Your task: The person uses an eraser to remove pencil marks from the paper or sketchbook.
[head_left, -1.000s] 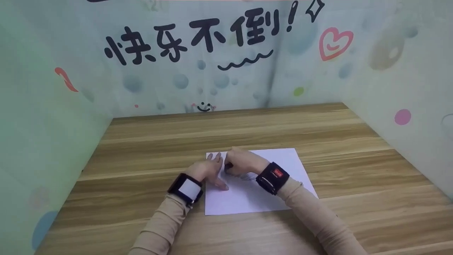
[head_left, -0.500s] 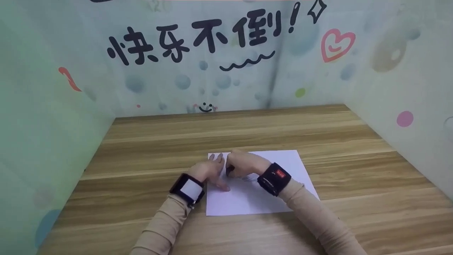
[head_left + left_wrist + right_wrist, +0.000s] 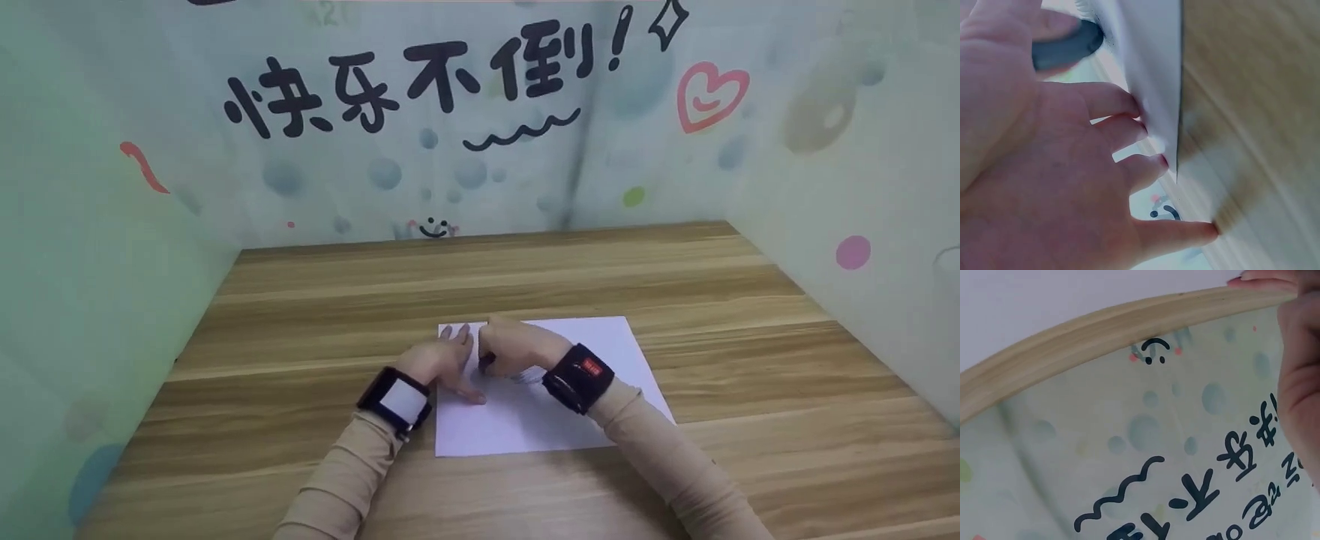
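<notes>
A white sheet of paper (image 3: 517,427) lies on the table, with grey pencil-like strokes (image 3: 529,375) near its middle. My left hand (image 3: 441,364) rests on the sheet's left side, fingers spread. In the left wrist view its fingertips touch the paper's edge, and the little finger touches the wood. My right hand (image 3: 523,347) is curled round a dark, round-ended eraser (image 3: 1069,48) held against the paper, with small dark specks beside its tip. Most of the eraser is hidden by the fingers. In the right wrist view only part of the right hand (image 3: 1302,377) shows.
The wood-grain table (image 3: 480,277) extends around the sheet on all sides. Printed cloth walls (image 3: 337,187) stand at the back, left and right of it. Both wrists wear black bands (image 3: 579,379).
The right hand, holding the eraser, has shifted only very slightly over the paper. The left hand stays in place on the sheet. The head view wobbles a little.
</notes>
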`<state>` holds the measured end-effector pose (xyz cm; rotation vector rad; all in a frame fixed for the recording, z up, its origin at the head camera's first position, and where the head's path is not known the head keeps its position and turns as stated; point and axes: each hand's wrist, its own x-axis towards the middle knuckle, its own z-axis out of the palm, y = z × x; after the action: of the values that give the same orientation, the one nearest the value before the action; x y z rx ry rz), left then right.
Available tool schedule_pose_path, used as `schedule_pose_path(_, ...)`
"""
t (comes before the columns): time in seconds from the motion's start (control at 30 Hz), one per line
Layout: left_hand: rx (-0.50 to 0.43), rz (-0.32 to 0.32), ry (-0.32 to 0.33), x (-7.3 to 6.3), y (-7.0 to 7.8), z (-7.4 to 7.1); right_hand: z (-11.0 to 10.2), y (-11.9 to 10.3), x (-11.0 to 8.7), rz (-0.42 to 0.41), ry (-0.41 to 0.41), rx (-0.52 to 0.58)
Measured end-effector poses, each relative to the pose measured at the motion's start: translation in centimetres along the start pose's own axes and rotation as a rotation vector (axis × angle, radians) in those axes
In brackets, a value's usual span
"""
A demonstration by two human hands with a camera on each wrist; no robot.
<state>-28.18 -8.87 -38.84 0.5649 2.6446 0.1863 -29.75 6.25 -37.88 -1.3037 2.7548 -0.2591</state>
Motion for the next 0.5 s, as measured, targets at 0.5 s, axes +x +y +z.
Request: schedule_pose_path(0.5, 0.017, -0.005, -0.007, -0.22, -0.19, -0.39, 0.37, 0.88, 0.62, 0.016, 0.106, -0.004)
